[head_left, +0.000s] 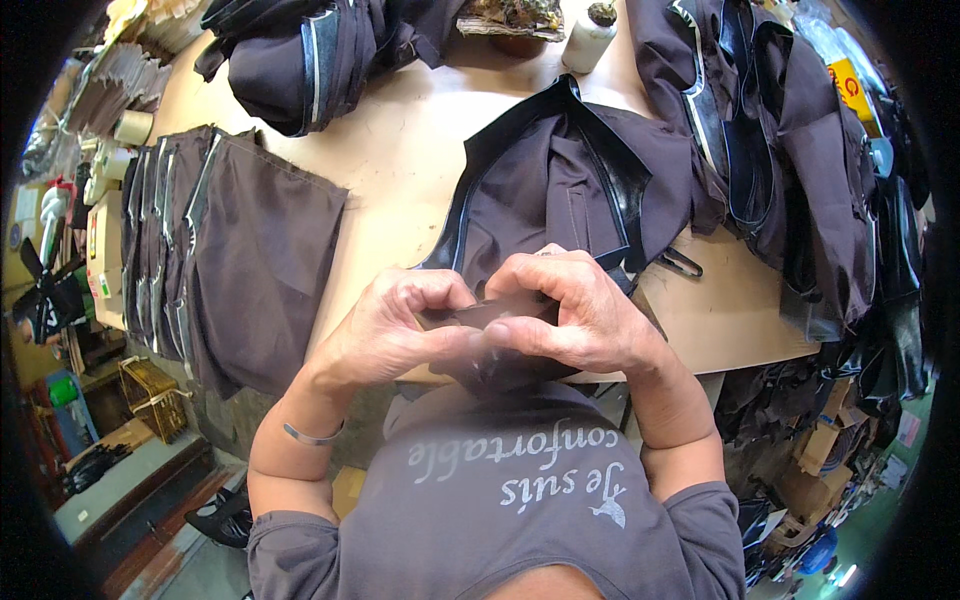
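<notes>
Left hand (400,325) and right hand (580,310) both pinching blurred dark cloth at the near end of the brown fabric piece (520,190). Piece lies mid-table (390,200), tip pointing far, long axis near-far. Panel stack (270,250) left, dark bundle (275,80) far left, white bottle (590,42) far, fabric pile (820,150) crowding right; hands block its near end

The held piece (523,304) is dark brown; the garment (510,200), dark brown with black trim (488,135). The stacked fabric panels (270,240) are dark brown, their edges striped white. The tabletop (395,150) is pale tan, the bottle (590,42) off-white, the T-shirt (430,540) charcoal grey (its lettering (515,455) and motif (609,508) whitish).
</notes>
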